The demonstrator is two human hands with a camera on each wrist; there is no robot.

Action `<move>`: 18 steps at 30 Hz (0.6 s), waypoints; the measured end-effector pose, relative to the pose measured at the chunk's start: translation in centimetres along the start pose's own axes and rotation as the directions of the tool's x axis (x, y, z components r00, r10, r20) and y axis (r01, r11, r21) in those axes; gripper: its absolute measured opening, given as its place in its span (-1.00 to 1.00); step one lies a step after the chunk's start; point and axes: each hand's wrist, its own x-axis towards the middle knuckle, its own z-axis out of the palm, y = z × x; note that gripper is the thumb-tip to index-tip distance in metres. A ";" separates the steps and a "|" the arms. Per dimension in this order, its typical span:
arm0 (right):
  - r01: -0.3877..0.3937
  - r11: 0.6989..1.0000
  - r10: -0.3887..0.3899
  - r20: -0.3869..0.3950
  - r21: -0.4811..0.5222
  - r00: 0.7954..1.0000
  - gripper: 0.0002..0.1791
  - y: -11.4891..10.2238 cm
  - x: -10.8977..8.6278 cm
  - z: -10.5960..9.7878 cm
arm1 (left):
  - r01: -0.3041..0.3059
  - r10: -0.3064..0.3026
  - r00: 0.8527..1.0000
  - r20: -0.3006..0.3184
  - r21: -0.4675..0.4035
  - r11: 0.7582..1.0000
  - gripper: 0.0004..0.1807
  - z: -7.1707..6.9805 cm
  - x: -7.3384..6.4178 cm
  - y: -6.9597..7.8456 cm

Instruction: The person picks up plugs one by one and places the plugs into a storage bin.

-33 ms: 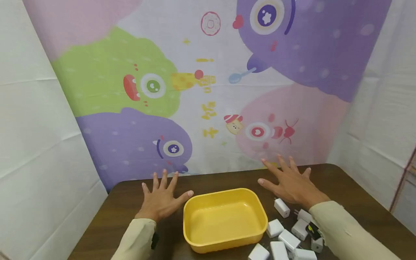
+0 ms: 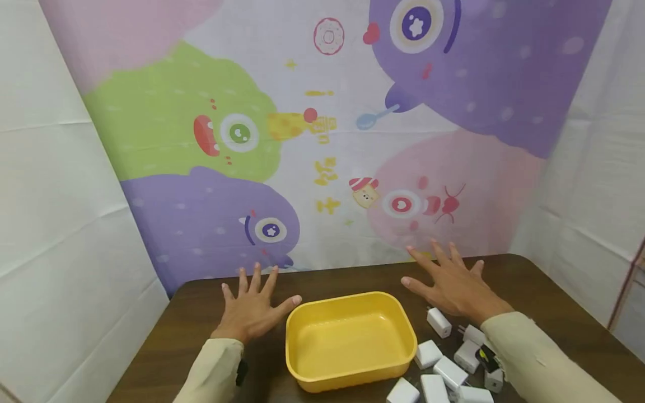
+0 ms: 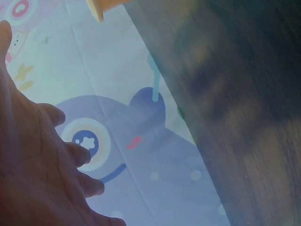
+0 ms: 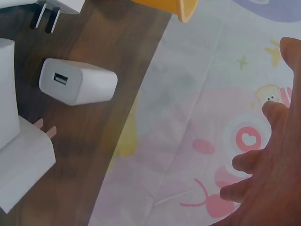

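With fingers spread, my left hand [image 2: 250, 313] is held over the dark table, just left of a yellow rectangular tub [image 2: 351, 374]; it holds nothing. My right hand [image 2: 453, 285], also spread and holding nothing, is beyond the tub's right side. Nearest to it lies a white USB charger [image 2: 439, 322], whose port shows on the matching charger [image 4: 77, 82] in the right wrist view. Several more white chargers [image 2: 450, 373] lie loosely grouped to the right of the tub, some partly hidden by the right sleeve. Only the tub's yellow inside and rim show, with nothing in it.
A brown wooden table [image 2: 166, 336] carries everything. Behind its far edge hangs a cloth [image 2: 332, 235] printed with cartoon creatures. White cloth walls [image 2: 75, 224] stand at the left and right. A small black and yellow object [image 2: 486, 358] sits by the right sleeve.
The whole head view has shifted very slightly. Both hands, the tub and the chargers keep their places relative to one another.
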 end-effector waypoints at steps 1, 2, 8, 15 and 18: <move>0.000 1.000 0.000 0.002 0.004 1.000 -0.06 0.0 0.0 0.1 | 0.002 -0.002 1.000 0.000 -0.001 1.000 0.14 0.0 0.0 -0.1; 0.001 1.000 -0.001 0.003 0.005 1.000 -0.06 -0.1 0.0 0.1 | 0.004 -0.004 1.000 0.000 -0.002 1.000 0.14 0.0 0.0 -0.1; -0.003 1.000 0.003 -0.002 0.017 1.000 -0.06 -0.3 0.1 0.4 | 0.018 -0.018 1.000 0.003 -0.005 1.000 0.13 0.1 -0.2 -0.5; -0.001 1.000 0.001 -0.002 0.025 1.000 -0.06 -0.4 0.2 0.7 | 0.013 -0.013 1.000 -0.002 -0.016 1.000 0.13 0.3 -0.3 -0.3; 0.002 1.000 -0.002 -0.003 0.027 1.000 -0.06 -0.5 0.2 0.9 | 0.006 -0.006 1.000 -0.018 -0.021 1.000 0.12 0.5 -0.3 -0.3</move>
